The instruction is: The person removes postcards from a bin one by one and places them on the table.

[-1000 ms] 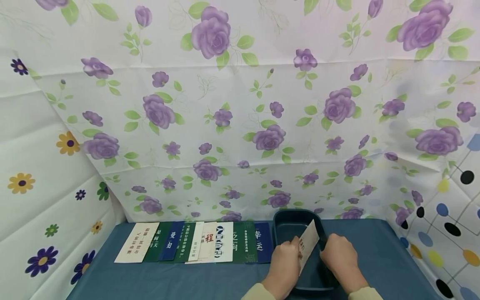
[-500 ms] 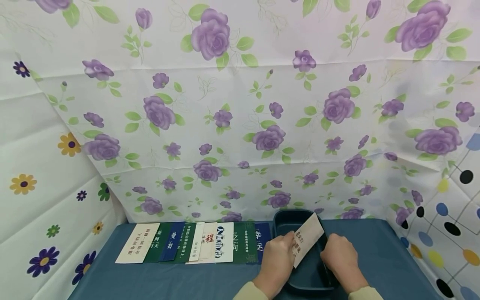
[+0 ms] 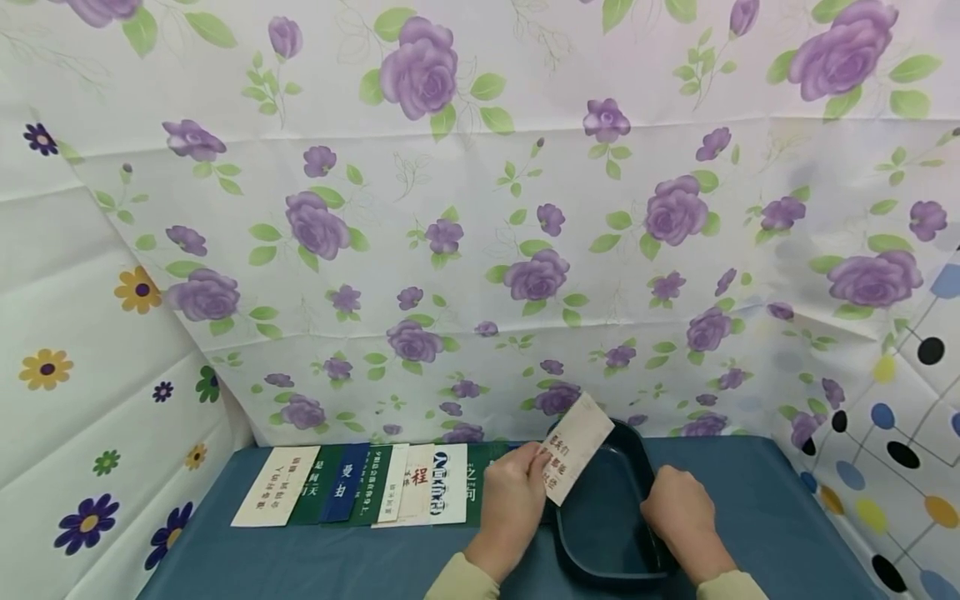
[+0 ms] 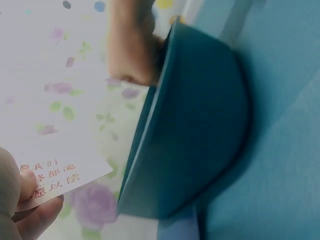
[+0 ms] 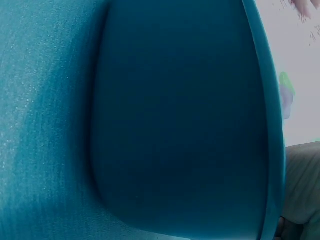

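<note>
A cream paper card (image 3: 581,442) with printed characters is pinched between my left thumb and fingers. My left hand (image 3: 510,504) holds it tilted over the left rim of a dark blue plastic bin (image 3: 611,521). In the left wrist view the lettering on the card (image 4: 70,172) faces the camera, apart from the bin wall (image 4: 200,120). My right hand (image 3: 682,517) grips the bin's right rim, its fingers curled over the edge and partly hidden. The right wrist view is mostly filled by the bin's outer wall (image 5: 180,120).
Left of the bin, several overlapping cards lie in a row: a cream card (image 3: 273,487), a blue card (image 3: 345,483), a white card (image 3: 448,483) and green ones. My left hand covers the row's right end. A flowered cloth (image 3: 480,250) hangs behind the blue table (image 3: 360,567).
My left hand has lifted the cream card up and leftward, from inside the bin to over its left rim. My right hand stays on the right rim.
</note>
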Demonstrator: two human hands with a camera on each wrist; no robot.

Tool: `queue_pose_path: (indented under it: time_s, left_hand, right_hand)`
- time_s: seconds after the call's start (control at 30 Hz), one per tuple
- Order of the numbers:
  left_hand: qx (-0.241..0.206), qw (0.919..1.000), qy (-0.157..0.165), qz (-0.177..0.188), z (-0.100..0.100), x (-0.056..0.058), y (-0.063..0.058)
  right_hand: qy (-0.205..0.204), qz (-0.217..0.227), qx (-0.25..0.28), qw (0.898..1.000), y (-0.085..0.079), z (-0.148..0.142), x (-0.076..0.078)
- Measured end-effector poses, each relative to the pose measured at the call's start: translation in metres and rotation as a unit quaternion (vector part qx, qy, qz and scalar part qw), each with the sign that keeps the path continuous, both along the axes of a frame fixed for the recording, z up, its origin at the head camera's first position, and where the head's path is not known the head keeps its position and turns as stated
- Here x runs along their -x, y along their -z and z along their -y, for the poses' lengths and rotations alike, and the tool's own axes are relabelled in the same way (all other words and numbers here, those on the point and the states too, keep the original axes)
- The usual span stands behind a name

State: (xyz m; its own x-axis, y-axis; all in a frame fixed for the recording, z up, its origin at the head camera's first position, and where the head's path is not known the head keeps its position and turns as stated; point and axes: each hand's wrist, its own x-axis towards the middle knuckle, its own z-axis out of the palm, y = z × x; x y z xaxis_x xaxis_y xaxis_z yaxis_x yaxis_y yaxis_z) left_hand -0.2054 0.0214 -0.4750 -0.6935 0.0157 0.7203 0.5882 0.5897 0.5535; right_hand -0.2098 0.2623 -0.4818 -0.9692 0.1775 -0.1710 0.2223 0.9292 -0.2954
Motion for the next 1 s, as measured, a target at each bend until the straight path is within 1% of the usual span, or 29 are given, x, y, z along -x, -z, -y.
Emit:
queue_pose_path:
  time_s: [0.13,0.2,0.37,0.5,0.53,0.6,0.73,0.83,1.0]
  left_hand:
    - [-0.042,0.9991,-0.007,0.007,0.020,0.003,-0.003]
    - [-0.056,0.9982,-0.018,0.006,0.033,0.005,-0.003]
    - [-0.082,0.9944,-0.067,-0.008,0.066,0.007,-0.002]
    - [-0.098,0.9896,-0.104,0.009,0.091,0.006,-0.002]
    - [-0.100,0.9884,-0.114,0.015,0.097,0.006,-0.002]
    - [-0.099,0.9858,-0.135,0.017,0.111,0.005,-0.002]
    - [-0.090,0.9804,-0.176,0.004,0.138,0.004,0.000]
    - [-0.082,0.9742,-0.210,0.001,0.158,0.001,0.002]
    - [-0.073,0.9633,-0.258,0.013,0.191,-0.006,0.003]
  right_hand:
    - [-0.005,-0.005,0.001,1.000,0.002,-0.002,0.001]
    - [-0.007,-0.008,0.002,1.000,0.002,-0.002,0.001]
    - [-0.007,-0.008,0.001,1.000,0.001,-0.002,0.000]
    - [-0.006,-0.008,0.004,1.000,-0.001,-0.003,0.000]
    - [-0.006,-0.007,0.006,1.000,0.000,-0.003,0.000]
    - [-0.006,-0.006,0.009,1.000,0.000,-0.003,-0.001]
    - [-0.006,-0.002,0.011,1.000,0.002,-0.004,-0.001]
    - [-0.006,0.000,0.012,1.000,0.003,-0.005,-0.002]
    - [-0.009,0.003,0.014,1.000,0.002,-0.004,-0.002]
